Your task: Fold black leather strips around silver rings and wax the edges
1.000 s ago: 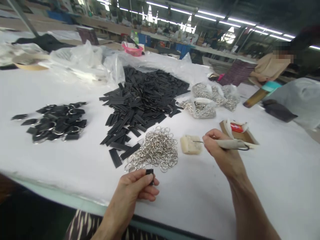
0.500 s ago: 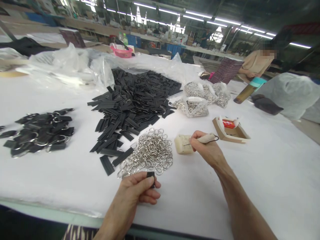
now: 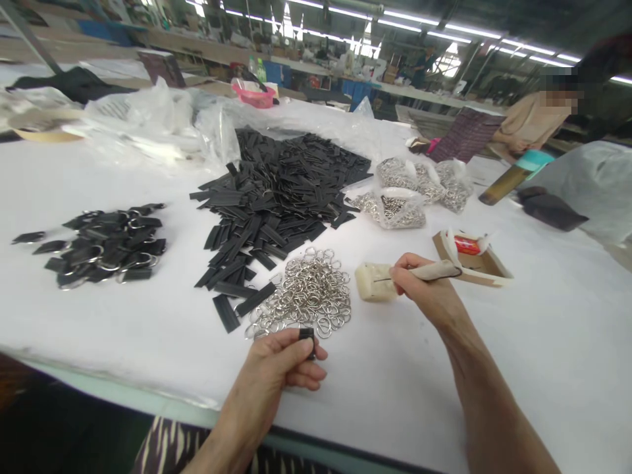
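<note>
My left hand (image 3: 284, 361) is closed on a small black strip (image 3: 308, 337), pinched between thumb and fingers just in front of a pile of silver metal rings (image 3: 307, 295). My right hand (image 3: 428, 293) grips a thin tool with a cloth-wrapped handle (image 3: 437, 270); its dark metal tip touches a cream-coloured block (image 3: 373, 283) on the white table (image 3: 543, 342). A big heap of black strips (image 3: 284, 191) lies beyond the rings. To the far left sits a smaller pile of black strips fitted with rings (image 3: 103, 243).
Clear bags of metal rings (image 3: 412, 191) lie right of the black heap. A small cardboard tray with a red tube (image 3: 471, 253) stands behind my right hand. Crumpled plastic sheeting (image 3: 158, 125), a pink basket (image 3: 255, 97) and a seated person (image 3: 536, 125) are further back.
My right hand has drawn the tool tip onto the cream block and stays there. The left hand keeps the black strip pinched. The camera view has shifted slightly.
</note>
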Tool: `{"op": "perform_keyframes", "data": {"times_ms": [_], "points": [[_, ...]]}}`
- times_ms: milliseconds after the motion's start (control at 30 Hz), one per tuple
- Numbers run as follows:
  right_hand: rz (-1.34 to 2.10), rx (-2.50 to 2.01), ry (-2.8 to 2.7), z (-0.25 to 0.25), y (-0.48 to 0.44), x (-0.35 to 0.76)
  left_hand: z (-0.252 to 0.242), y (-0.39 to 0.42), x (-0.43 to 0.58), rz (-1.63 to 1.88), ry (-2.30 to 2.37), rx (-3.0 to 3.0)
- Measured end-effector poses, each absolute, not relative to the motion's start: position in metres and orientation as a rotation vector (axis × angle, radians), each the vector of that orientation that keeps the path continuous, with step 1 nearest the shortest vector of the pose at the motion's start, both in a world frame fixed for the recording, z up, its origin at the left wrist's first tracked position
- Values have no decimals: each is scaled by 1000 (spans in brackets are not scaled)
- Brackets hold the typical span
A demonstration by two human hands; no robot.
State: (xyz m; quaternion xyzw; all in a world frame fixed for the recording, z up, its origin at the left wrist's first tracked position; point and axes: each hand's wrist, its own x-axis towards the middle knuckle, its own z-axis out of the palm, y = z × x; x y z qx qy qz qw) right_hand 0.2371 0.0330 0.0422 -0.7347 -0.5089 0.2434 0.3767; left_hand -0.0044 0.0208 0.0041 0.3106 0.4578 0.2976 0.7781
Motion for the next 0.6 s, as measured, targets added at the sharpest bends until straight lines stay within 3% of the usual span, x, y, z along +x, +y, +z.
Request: {"op": "perform_keyframes", "data": {"times_ms": [333,600], "points": [[1313,-1304,-1099,52,15,208,1,10,-1,711,875,695],[1415,-1289,-1251,37,11,187,7,7,0,697,893,750]]}}
